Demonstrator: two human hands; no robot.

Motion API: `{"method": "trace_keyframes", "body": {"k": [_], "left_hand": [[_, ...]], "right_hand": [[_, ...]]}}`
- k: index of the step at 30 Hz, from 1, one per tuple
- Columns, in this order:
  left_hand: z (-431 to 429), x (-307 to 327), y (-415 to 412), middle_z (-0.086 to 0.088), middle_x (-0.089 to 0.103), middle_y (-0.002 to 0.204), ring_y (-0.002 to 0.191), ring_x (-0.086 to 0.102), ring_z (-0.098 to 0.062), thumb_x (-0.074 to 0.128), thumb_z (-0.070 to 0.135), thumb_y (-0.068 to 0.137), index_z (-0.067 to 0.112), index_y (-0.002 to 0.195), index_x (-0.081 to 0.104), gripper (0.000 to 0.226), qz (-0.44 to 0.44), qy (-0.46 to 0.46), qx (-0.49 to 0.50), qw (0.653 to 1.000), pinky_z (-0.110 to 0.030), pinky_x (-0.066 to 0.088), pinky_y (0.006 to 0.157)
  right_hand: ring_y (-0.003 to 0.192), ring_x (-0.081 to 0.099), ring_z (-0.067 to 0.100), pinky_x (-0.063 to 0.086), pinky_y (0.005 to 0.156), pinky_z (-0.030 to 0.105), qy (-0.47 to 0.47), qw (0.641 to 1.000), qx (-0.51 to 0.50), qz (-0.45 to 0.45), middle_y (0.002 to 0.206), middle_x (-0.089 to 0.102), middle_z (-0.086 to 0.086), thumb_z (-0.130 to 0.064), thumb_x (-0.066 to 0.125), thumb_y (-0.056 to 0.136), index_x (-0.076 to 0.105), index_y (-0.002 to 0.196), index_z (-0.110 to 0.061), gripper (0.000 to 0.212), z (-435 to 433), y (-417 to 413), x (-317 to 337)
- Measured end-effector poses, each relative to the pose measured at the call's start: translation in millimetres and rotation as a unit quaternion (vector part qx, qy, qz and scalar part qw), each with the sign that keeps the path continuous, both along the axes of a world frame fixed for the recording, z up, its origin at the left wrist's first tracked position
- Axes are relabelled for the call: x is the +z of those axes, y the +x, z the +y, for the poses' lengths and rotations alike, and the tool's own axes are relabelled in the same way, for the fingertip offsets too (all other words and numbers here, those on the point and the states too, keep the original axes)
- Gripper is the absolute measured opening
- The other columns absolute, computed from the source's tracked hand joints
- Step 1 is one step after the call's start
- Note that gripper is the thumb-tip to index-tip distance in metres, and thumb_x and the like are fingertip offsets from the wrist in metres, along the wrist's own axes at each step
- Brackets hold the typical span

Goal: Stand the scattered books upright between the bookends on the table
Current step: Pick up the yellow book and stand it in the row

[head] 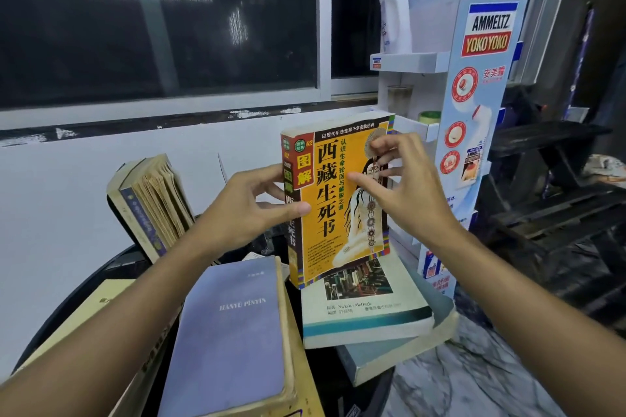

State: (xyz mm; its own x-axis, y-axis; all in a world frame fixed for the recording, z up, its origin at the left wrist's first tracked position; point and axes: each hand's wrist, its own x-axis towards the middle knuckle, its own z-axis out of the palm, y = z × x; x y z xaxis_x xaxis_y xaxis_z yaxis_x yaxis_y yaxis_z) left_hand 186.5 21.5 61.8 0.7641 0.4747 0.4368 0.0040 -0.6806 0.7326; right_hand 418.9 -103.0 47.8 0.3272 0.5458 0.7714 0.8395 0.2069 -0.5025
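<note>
An orange-yellow book [342, 200] stands upright with its lower edge on a white book with a teal band [367, 313]. My left hand [244, 210] grips its spine, thumb on the front cover. My right hand [403, 186] is spread in front of the cover's right side; I cannot tell if its fingertips touch. A purple book [233, 332] lies flat near me on other books. Under the white book lies a pale blue one [410, 357]. At the back left an old yellowed book [152, 203] leans on a dark support [117, 213], which may be a bookend.
The books sit on a round black table [67, 298] against a white wall under a window. A cardboard display stand [487, 44] with a white bottle [394, 10] rises close on the right. A black wooden bench [548, 145] and marble floor [474, 376] lie further right.
</note>
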Motion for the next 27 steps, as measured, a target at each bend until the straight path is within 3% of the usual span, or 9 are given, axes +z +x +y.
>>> {"method": "trace_keyframes", "body": {"k": [3,6,10,15,19,24,27], "left_hand": [[-3.5,-9.1,-4.3,0.005,0.068,0.13,0.119,0.061,-0.027,0.078,0.017,0.086,0.028,0.142,0.056,0.06,0.013,-0.039,-0.066,0.997,-0.038,0.06,0.091],[-5.4,-21.6,-4.1,0.008,0.057,0.145,0.129,0.058,-0.023,0.078,0.009,0.086,0.028,0.153,0.041,0.079,0.033,-0.032,-0.097,0.994,-0.043,0.062,0.087],[-9.5,-32.3,3.0,0.013,0.051,0.147,0.131,0.055,-0.013,0.084,0.024,0.079,0.032,0.155,0.037,0.089,0.013,0.017,-0.055,0.998,-0.042,0.059,0.093],[-34.5,-43.1,18.1,0.027,0.051,0.143,0.127,0.054,0.002,0.085,0.037,0.077,0.036,0.153,0.039,0.089,-0.029,0.081,-0.009,0.996,-0.026,0.056,0.097],[-52.1,-51.8,33.7,0.017,0.057,0.141,0.126,0.055,-0.001,0.081,0.046,0.08,0.037,0.157,0.028,0.095,-0.047,0.104,0.014,0.993,-0.025,0.053,0.1],[-67.3,-54.8,49.3,0.02,0.052,0.145,0.127,0.052,0.001,0.079,0.048,0.081,0.039,0.16,0.017,0.101,-0.055,0.126,0.043,0.989,-0.029,0.048,0.105],[-69.8,-53.7,50.1,0.026,0.052,0.139,0.124,0.049,0.008,0.08,0.047,0.081,0.045,0.159,0.013,0.102,-0.056,0.132,0.04,0.989,-0.018,0.042,0.106]], "right_hand": [[0.121,0.051,0.006,0.053,0.1,0.03,-0.065,0.996,0.043,0.033,0.129,0.045,-0.008,-0.059,0.075,0.075,0.052,0.137,-0.02,0.076,-5.1,-19.4,6.7],[0.134,0.043,0.0,0.048,0.108,0.036,-0.123,0.989,0.075,0.045,0.142,0.041,-0.015,-0.075,0.069,0.07,0.042,0.148,-0.026,0.096,-13.6,-36.0,12.3],[0.136,0.042,0.001,0.051,0.105,0.044,-0.146,0.986,0.072,0.027,0.146,0.04,-0.017,-0.083,0.066,0.064,0.037,0.151,-0.032,0.105,-25.2,-52.4,18.9],[0.126,0.05,-0.001,0.055,0.1,0.038,-0.129,0.991,0.032,0.007,0.137,0.05,-0.02,-0.077,0.069,0.069,0.043,0.146,-0.037,0.09,-37.5,-63.9,28.7],[0.107,0.057,-0.003,0.047,0.09,0.021,-0.103,0.993,-0.046,-0.028,0.112,0.061,-0.021,-0.063,0.072,0.078,0.055,0.132,-0.029,0.066,-44.6,-65.1,36.5],[0.094,0.063,0.008,0.046,0.078,0.021,-0.089,0.988,-0.118,-0.033,0.097,0.07,-0.009,-0.049,0.073,0.087,0.062,0.117,-0.022,0.042,-49.6,-63.2,39.8],[0.083,0.065,0.009,0.053,0.072,0.024,-0.07,0.989,-0.129,-0.03,0.089,0.071,-0.006,-0.039,0.072,0.09,0.065,0.105,-0.019,0.025,-50.8,-64.4,40.5]]}}
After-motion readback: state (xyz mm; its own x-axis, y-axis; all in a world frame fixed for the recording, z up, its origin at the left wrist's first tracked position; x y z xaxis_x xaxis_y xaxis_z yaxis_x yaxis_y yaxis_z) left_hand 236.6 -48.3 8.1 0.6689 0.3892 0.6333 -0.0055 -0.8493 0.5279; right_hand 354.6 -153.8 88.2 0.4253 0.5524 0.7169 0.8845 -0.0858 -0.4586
